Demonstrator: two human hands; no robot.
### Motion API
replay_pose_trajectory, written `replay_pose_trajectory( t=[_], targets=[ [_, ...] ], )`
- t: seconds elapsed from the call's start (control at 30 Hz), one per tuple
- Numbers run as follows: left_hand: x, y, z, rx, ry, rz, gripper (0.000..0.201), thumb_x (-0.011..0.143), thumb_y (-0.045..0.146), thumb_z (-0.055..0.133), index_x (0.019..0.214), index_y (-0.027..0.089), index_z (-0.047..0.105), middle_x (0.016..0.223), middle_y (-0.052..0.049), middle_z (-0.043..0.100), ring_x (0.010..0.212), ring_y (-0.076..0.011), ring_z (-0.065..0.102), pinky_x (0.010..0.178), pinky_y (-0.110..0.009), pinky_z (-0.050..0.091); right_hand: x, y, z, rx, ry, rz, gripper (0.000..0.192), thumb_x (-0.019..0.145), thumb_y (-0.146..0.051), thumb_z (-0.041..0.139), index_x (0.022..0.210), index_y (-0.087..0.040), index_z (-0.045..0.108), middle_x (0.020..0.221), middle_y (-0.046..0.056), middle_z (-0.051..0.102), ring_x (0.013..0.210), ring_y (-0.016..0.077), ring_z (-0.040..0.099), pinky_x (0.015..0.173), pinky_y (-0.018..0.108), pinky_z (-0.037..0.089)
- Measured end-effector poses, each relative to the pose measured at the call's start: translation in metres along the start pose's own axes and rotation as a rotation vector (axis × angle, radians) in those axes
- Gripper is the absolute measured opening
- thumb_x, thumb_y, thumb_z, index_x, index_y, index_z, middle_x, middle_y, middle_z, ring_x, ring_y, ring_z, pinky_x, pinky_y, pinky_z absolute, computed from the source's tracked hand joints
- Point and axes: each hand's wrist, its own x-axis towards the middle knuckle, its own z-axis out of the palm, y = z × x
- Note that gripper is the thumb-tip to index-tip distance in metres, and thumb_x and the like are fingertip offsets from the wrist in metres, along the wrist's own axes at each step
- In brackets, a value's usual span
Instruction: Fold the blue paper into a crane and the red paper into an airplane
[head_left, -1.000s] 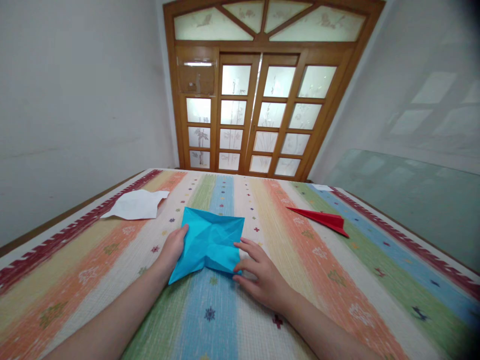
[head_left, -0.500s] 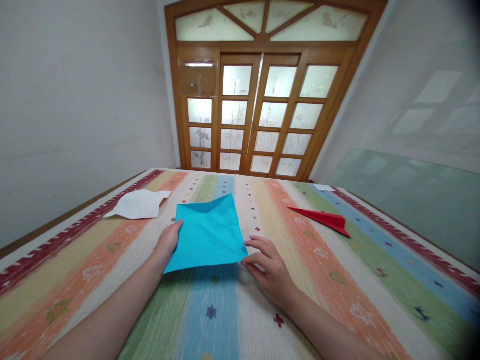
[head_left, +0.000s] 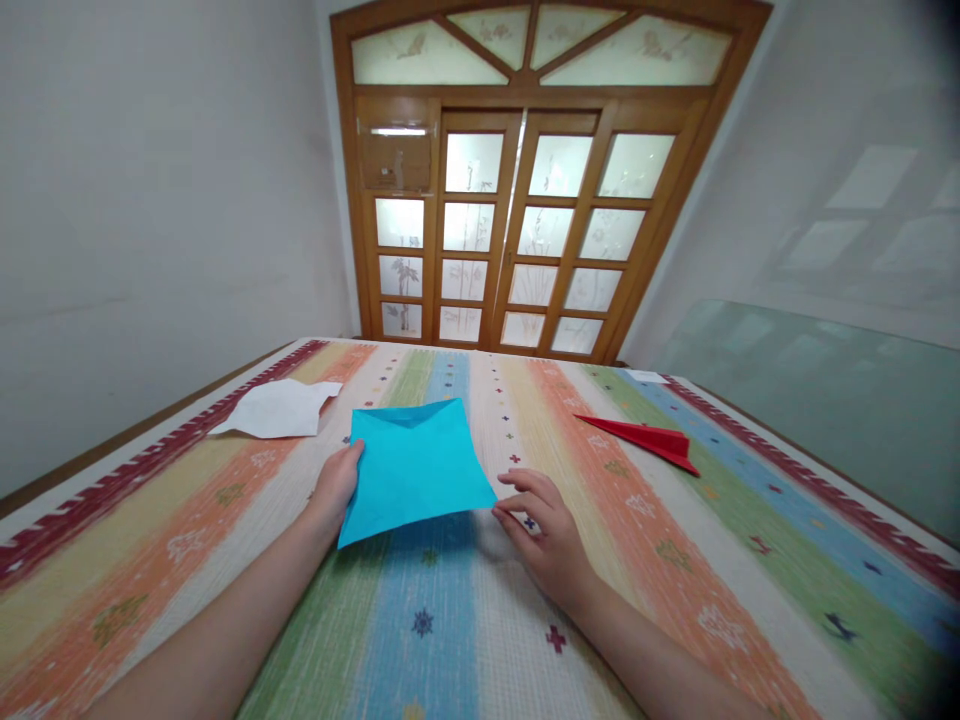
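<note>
A bright blue sheet of paper [head_left: 416,465] is held up a little above the striped tablecloth, with a fold along its far edge. My left hand [head_left: 337,485] grips its left edge, the thumb on top and the other fingers hidden beneath. At the near right corner, my right hand [head_left: 541,525] pinches the paper between thumb and a fingertip, the other fingers curved above. The near edge bows slightly and casts a shadow on the cloth.
A creased white sheet of paper [head_left: 277,410] lies to the left. A red folded paper plane [head_left: 645,440] rests on the right. The striped tablecloth [head_left: 525,650] covers the table, and a small white paper [head_left: 646,377] lies at the far right edge.
The blue paper's far right corner has come down, and its surface looks smoother. My right hand has shifted slightly and now pinches the near right corner.
</note>
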Motion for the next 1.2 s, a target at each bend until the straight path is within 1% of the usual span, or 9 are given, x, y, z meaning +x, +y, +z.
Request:
replay_pose_trajectory(
  t=[0.23, 0.43, 0.53, 0.67, 0.73, 0.83, 0.93, 1.1, 1.2],
  targets=[
    [-0.002, 0.000, 0.004, 0.048, -0.037, 0.080, 0.035, 0.084, 0.031, 0.058, 0.114, 0.013, 0.062, 0.104, -0.013, 0.072, 0.089, -0.0259, 0.069, 0.078, -0.035, 0.055, 0.002, -0.003, -0.001, 0.058, -0.017, 0.117, 0.006, 0.088, -0.020, 0.061, 0.085, -0.023, 0.065, 0.113, 0.009, 0.063, 0.113, 0.0256, 0.055, 0.098, 0.046, 0.042],
    [-0.004, -0.004, 0.003, 0.249, -0.005, 0.234, 0.068, 0.082, 0.028, 0.062, 0.144, 0.022, 0.035, 0.119, -0.013, 0.066, 0.098, -0.0244, 0.067, 0.085, -0.036, 0.051, 0.002, 0.001, 0.001, 0.079, -0.010, 0.161, 0.005, 0.088, -0.022, 0.061, 0.085, -0.023, 0.065, 0.107, 0.008, 0.065, 0.108, 0.0242, 0.058, 0.096, 0.043, 0.043],
    [0.001, -0.005, -0.001, 0.370, -0.037, 0.331, 0.052, 0.080, 0.026, 0.059, 0.132, 0.022, 0.051, 0.117, -0.010, 0.066, 0.102, -0.0251, 0.065, 0.088, -0.036, 0.048, 0.002, 0.006, 0.002, 0.084, 0.031, 0.206, 0.006, 0.088, -0.023, 0.062, 0.084, -0.022, 0.065, 0.103, 0.008, 0.066, 0.104, 0.0236, 0.060, 0.094, 0.042, 0.045],
    [0.003, 0.000, -0.003, 0.411, -0.141, 0.347, 0.020, 0.074, 0.025, 0.061, 0.088, 0.020, 0.073, 0.094, -0.006, 0.072, 0.095, -0.0283, 0.065, 0.091, -0.040, 0.047, 0.001, 0.013, 0.005, 0.098, 0.089, 0.263, 0.008, 0.089, -0.026, 0.061, 0.083, -0.022, 0.065, 0.099, 0.008, 0.068, 0.098, 0.0231, 0.061, 0.089, 0.040, 0.047],
    [0.000, 0.002, -0.001, 0.404, -0.166, 0.334, 0.019, 0.072, 0.026, 0.061, 0.084, 0.019, 0.075, 0.089, -0.006, 0.073, 0.090, -0.0284, 0.066, 0.089, -0.041, 0.048, 0.000, 0.014, 0.006, 0.105, 0.100, 0.276, 0.010, 0.089, -0.027, 0.060, 0.083, -0.021, 0.064, 0.097, 0.008, 0.068, 0.095, 0.0227, 0.062, 0.087, 0.039, 0.048],
    [-0.008, 0.006, 0.002, 0.377, -0.166, 0.328, 0.029, 0.070, 0.021, 0.064, 0.095, 0.019, 0.077, 0.095, -0.007, 0.074, 0.089, -0.0266, 0.067, 0.088, -0.038, 0.050, 0.000, 0.012, 0.006, 0.108, 0.089, 0.268, 0.011, 0.090, -0.028, 0.059, 0.083, -0.021, 0.064, 0.094, 0.007, 0.068, 0.092, 0.0222, 0.062, 0.083, 0.037, 0.048],
    [-0.012, 0.012, 0.000, 0.340, -0.078, 0.341, 0.047, 0.073, 0.020, 0.062, 0.119, 0.017, 0.069, 0.102, -0.008, 0.073, 0.091, -0.0244, 0.067, 0.087, -0.035, 0.051, 0.000, 0.011, 0.005, 0.095, 0.077, 0.265, 0.012, 0.090, -0.028, 0.058, 0.084, -0.021, 0.064, 0.090, 0.007, 0.068, 0.089, 0.0221, 0.062, 0.081, 0.037, 0.048],
    [0.003, 0.035, -0.030, 0.162, 0.326, 0.395, 0.068, 0.080, 0.024, 0.059, 0.145, 0.011, 0.042, 0.104, -0.011, 0.069, 0.087, -0.0226, 0.067, 0.082, -0.034, 0.055, -0.001, 0.014, 0.005, 0.097, 0.089, 0.294, 0.012, 0.090, -0.029, 0.058, 0.085, -0.020, 0.065, 0.087, 0.005, 0.067, 0.085, 0.0215, 0.062, 0.077, 0.035, 0.048],
    [0.019, 0.044, -0.054, 0.058, 0.371, 0.414, 0.079, 0.079, 0.020, 0.063, 0.150, 0.012, 0.031, 0.124, -0.015, 0.061, 0.097, -0.0224, 0.066, 0.088, -0.032, 0.055, -0.002, 0.017, 0.007, 0.097, 0.072, 0.305, 0.014, 0.090, -0.031, 0.058, 0.084, -0.020, 0.065, 0.086, 0.006, 0.067, 0.084, 0.0213, 0.063, 0.076, 0.035, 0.049]
  ],
)
